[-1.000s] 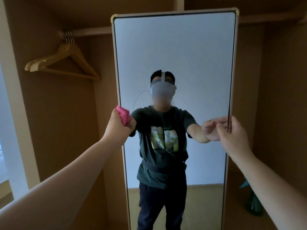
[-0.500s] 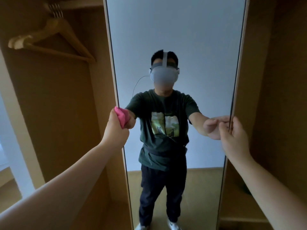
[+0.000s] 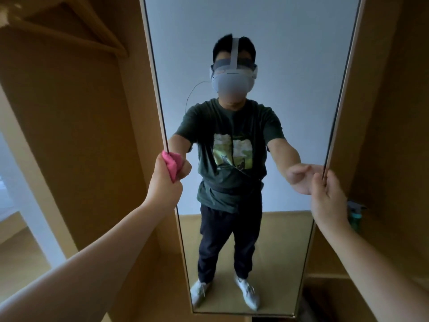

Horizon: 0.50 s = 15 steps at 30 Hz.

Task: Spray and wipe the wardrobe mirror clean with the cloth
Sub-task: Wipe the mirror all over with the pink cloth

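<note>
- Standing upright inside the wooden wardrobe [image 3: 76, 140], the tall mirror [image 3: 274, 54] fills the middle of the view, its pale frame running down both sides to the wardrobe floor.
- Its glass reflects a person in a dark green T-shirt, dark trousers and white shoes, with both arms reaching out to the mirror's edges.
- The pink cloth [image 3: 172, 164] is bunched at the mirror's left edge, about halfway up, pressed against the frame.
- The left hand [image 3: 167, 182] has its fingers clamped around the cloth and holds it against that edge.
- The right hand [image 3: 328, 201] grips the mirror's right edge at roughly the same height, thumb on the front, fingers curled round the frame.
- A green spray bottle [image 3: 356, 216] stands on a shelf in the right compartment, just beyond the right hand.
- Wooden hangers [image 3: 76, 26] hang at the upper left, blurred.
</note>
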### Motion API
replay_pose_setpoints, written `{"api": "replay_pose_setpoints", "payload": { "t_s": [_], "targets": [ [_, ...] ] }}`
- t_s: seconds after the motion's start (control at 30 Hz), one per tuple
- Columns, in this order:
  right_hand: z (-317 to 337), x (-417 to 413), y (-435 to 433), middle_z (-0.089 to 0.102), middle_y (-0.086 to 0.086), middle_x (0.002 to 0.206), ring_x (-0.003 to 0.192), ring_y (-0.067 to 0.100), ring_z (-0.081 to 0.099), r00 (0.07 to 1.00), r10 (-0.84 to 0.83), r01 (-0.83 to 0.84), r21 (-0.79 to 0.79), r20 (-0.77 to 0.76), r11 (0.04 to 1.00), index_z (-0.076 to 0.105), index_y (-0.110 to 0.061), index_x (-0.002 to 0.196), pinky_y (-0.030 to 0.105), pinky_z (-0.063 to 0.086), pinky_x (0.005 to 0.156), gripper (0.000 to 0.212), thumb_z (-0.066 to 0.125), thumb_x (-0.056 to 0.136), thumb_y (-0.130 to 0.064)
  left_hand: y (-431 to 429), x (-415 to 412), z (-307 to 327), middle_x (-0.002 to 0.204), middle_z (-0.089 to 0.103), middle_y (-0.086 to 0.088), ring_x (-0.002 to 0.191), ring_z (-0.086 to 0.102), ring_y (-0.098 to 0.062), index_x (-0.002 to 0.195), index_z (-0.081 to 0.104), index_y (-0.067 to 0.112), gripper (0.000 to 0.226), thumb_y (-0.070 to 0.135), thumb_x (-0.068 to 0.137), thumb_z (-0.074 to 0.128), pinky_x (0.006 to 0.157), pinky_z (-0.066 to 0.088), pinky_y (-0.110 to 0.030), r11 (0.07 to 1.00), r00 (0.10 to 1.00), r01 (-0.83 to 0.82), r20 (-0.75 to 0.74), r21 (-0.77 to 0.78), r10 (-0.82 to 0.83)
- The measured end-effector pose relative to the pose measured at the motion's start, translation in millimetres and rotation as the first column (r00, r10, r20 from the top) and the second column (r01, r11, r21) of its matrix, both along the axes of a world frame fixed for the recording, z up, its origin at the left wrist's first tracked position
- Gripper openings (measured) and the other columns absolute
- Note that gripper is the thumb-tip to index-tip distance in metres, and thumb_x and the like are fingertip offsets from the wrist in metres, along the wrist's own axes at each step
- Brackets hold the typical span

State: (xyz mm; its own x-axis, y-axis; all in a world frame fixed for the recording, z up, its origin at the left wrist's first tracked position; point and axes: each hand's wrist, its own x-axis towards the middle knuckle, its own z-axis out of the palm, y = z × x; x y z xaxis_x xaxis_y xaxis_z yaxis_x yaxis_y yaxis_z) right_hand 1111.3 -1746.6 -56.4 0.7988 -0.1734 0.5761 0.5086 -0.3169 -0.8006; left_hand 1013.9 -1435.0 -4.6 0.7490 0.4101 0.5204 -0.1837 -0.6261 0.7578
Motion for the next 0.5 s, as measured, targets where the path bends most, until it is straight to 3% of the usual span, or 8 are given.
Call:
{"api": "replay_pose_setpoints", "payload": {
  "t_s": [0.2, 0.33, 0.5],
  "targets": [
    [-19.0, -3.3, -2.9, 0.056, -0.002, 0.096, 0.081, 0.005, 0.055, 0.999, -0.004, 0.003, -0.03, -0.039, 1.0, 0.052, -0.011, 0.112, 0.022, 0.04, 0.067, 0.02, 0.038, 0.103, -0.023, -0.8, 0.7, -21.8, 0.094, 0.052, 0.005, 0.093, 0.056, -0.014, 0.095, 0.036, 0.038, 0.063, -0.022, 0.077, 0.046, 0.073, 0.051, -0.024, 1.0, 1.0, 0.012, 0.025, 0.007, -0.012],
    [-37.4, -3.6, -6.6, 0.058, 0.004, 0.103, 0.093, 0.017, 0.055, 0.997, -0.007, 0.003, -0.056, -0.073, 0.998, 0.053, -0.003, 0.12, 0.019, 0.04, 0.066, 0.03, 0.039, 0.103, -0.023, 1.6, 3.2, -35.5, 0.097, 0.052, 0.007, 0.093, 0.056, -0.011, 0.106, 0.037, 0.031, 0.058, -0.019, 0.078, 0.045, 0.071, 0.05, -0.024, 1.0, 1.0, 0.004, -0.002, -0.006, -0.004],
    [-58.7, -4.5, -9.3, 0.06, 0.001, 0.103, 0.094, 0.018, 0.056, 0.992, 0.02, -0.028, -0.062, -0.128, 0.998, 0.052, -0.011, 0.119, 0.022, 0.041, 0.068, 0.027, 0.038, 0.103, -0.027, 5.2, 3.6, -55.4, 0.103, 0.053, 0.003, 0.098, 0.056, -0.012, 0.109, 0.039, 0.027, 0.054, -0.017, 0.079, 0.044, 0.074, 0.053, -0.028, 1.0, 1.0, 0.008, -0.021, 0.004, -0.008]
  ]
}}
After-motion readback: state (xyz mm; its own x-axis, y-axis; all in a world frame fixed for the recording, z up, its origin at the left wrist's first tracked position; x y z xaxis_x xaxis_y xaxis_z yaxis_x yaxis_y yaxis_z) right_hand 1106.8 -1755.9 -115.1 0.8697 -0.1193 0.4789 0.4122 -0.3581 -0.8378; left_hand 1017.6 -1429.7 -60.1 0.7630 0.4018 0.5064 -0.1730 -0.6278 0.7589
